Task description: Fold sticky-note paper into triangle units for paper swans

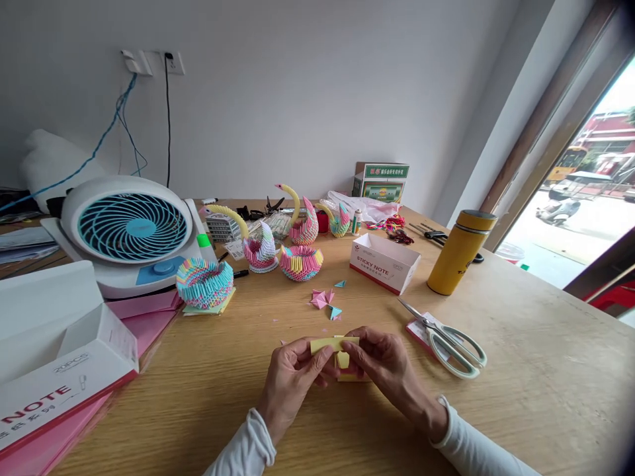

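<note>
Both hands low centre of frame, just above the wooden table (pixel 520 370). Left hand (pixel 292 380) and right hand (pixel 384 367) each pinch one end of a folded yellow paper strip (pixel 333 344) between thumb and fingertips, fingers closed tight on it. A small yellow pad (pixel 347 377) lies under the right fingers; can't tell if they touch it.

Containers:
- Open sticky note box (pixel 384 262), right of centre, tray facing up; contents not visible from this angle.
- Larger sticky note box (pixel 59 370), lower left, on pink paper sheets (pixel 149 317).
- Yellow thermos (pixel 460 252), lid on, right of the small box.
- Green cardboard box (pixel 381 180), back against the wall.
- Paper basket (pixel 204 282) left of centre, hollow, interior looks bare.

Loose folded pink and teal pieces (pixel 325 301) just above the hands. Scissors (pixel 449 340) right of the hands, on a pink pad. Paper swans (pixel 292 235) mid-table. Desk fan (pixel 131 228) upper left.
</note>
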`<state>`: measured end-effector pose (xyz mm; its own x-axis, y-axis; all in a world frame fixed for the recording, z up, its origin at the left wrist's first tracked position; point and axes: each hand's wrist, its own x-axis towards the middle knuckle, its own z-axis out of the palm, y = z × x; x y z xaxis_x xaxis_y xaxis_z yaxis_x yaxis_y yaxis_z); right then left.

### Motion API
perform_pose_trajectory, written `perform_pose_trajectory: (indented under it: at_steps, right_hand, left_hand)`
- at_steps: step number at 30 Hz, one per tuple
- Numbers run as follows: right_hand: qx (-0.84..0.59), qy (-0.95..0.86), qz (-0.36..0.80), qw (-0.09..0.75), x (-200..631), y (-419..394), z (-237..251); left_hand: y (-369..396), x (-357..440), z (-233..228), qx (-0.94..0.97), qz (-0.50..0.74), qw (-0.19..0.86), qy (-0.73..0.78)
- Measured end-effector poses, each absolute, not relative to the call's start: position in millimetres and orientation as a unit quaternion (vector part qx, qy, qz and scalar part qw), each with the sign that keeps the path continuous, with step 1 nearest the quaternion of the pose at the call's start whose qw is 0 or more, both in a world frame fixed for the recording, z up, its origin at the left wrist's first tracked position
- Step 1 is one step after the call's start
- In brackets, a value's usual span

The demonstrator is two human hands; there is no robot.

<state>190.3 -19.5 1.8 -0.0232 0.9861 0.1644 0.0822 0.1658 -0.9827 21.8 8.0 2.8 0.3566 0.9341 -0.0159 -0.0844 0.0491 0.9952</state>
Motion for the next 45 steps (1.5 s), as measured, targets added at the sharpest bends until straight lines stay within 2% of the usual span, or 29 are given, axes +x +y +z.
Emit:
perform_pose_trajectory:
  at_steps: [11, 22, 30, 38, 45]
  right_hand:
    - [-0.489, -0.549, 0.447, 0.510, 197, -18, -12]
    - [-0.447, -0.498, 0.505, 0.545, 193, -18, -13]
    - [-0.461, -0.517, 0.476, 0.542, 197, -21, -12]
    - [-0.485, -0.588, 0.412, 0.499, 202, -22, -17]
    - [-0.472, -0.609, 0.410, 0.489, 202, -22, -13]
  left_hand:
    - [7, 22, -8, 0.498, 0.380, 0.649, 0.432]
    - [6, 21, -3, 0.488, 0.348, 0.656, 0.457]
    - [5, 22, -4, 0.511, 0.361, 0.648, 0.434]
    - [5, 22, 1, 0.557, 0.363, 0.627, 0.406]
    - [6, 20, -1, 0.583, 0.353, 0.607, 0.408]
